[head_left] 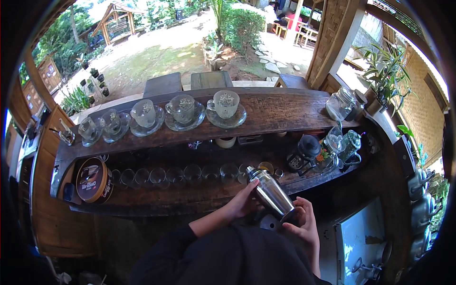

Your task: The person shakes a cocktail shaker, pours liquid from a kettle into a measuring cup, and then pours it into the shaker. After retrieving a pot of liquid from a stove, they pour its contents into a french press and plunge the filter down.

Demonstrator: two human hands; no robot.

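A shiny metal cocktail shaker (274, 194) is tilted in front of me, its capped top pointing up and to the left. My left hand (243, 202) is closed around its upper side, thumb along the metal near the lid. At the lower end, my right hand (306, 222) curls its thumb and fingers around the base; part of that contact is in shadow. Just beyond the shaker, a row of clear glasses (192, 175) lines the lower shelf. A small amber-topped glass (266, 167) stands by the shaker's lid.
Several glass cups on saucers (227, 107) line the raised wooden counter (280, 108). To the right stand a French press (308, 148), a glass pitcher (334, 142) and a lidded jar (340, 102). A round chocolate tin (91, 180) is at the left. Metal pots (420, 211) hang far right.
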